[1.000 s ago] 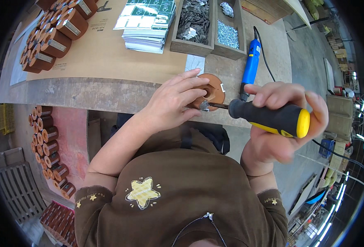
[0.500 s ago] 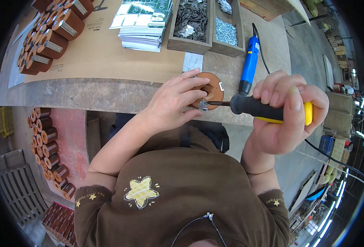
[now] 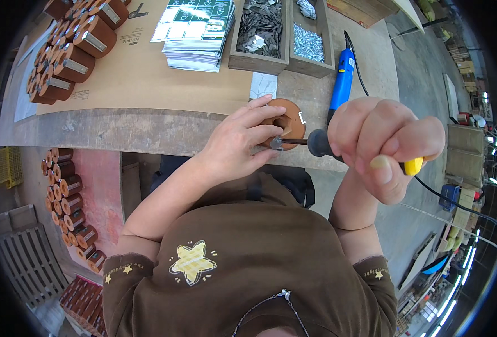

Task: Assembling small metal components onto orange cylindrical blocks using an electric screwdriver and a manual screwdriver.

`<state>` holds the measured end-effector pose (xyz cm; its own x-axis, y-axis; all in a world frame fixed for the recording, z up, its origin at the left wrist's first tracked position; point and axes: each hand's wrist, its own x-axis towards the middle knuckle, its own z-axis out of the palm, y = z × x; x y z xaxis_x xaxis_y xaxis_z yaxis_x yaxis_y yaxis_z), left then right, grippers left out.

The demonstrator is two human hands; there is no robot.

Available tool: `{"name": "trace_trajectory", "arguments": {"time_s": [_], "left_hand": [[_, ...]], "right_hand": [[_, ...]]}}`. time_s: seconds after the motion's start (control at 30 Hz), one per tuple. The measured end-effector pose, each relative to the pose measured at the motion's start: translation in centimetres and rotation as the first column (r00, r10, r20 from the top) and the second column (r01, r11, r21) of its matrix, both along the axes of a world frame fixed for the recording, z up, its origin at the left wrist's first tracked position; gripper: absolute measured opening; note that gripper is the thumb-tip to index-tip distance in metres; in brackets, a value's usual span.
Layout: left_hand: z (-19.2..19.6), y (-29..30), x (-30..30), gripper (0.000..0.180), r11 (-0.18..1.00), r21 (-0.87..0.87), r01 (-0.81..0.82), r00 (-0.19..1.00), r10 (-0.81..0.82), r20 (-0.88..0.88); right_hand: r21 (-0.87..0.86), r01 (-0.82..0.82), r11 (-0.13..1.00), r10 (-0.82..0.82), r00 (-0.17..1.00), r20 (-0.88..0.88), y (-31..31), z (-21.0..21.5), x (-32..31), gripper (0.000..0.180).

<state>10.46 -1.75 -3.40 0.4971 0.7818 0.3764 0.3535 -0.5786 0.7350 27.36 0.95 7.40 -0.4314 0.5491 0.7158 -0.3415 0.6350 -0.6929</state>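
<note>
Two hands work at the near edge of the surface in the head view. The left hand lies over a brown round spool that sits at the surface's edge, its fingers curled down and pinching the spool's near side, just where a screwdriver's tip meets it. The right hand is clenched around the handle of the screwdriver, whose black collar and thin shaft point left toward the spool and whose yellow end shows past the fingers on the right. Just behind the spool a blue power tool lies on the surface with its cord trailing away. Farther back stand two wooden trays, one of dark metal pieces and one of silvery screws, beside a stack of printed leaflets. More brown spools are grouped at the far left on a sheet of cardboard.
</note>
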Motion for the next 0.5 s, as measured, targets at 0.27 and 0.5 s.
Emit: {"name": "trace_trajectory", "arguments": {"time_s": [0.27, 0.5], "left_hand": [[0.0, -0.3, 0.1, 0.03, 1.0, -0.011, -0.015, 1.0, 0.015, -0.01], [-0.4, -1.4, 0.9, 0.028, 0.981, 0.156, -0.114, 0.99, 0.125, -0.064]], "right_hand": [[0.016, -0.048, 0.999, 0.049, 0.997, -0.054, 0.5, -0.5, 0.2, 0.015], [0.032, 0.194, 0.98, -0.191, 0.978, -0.079, -2.1, 1.9, 2.5, 0.005]]}}
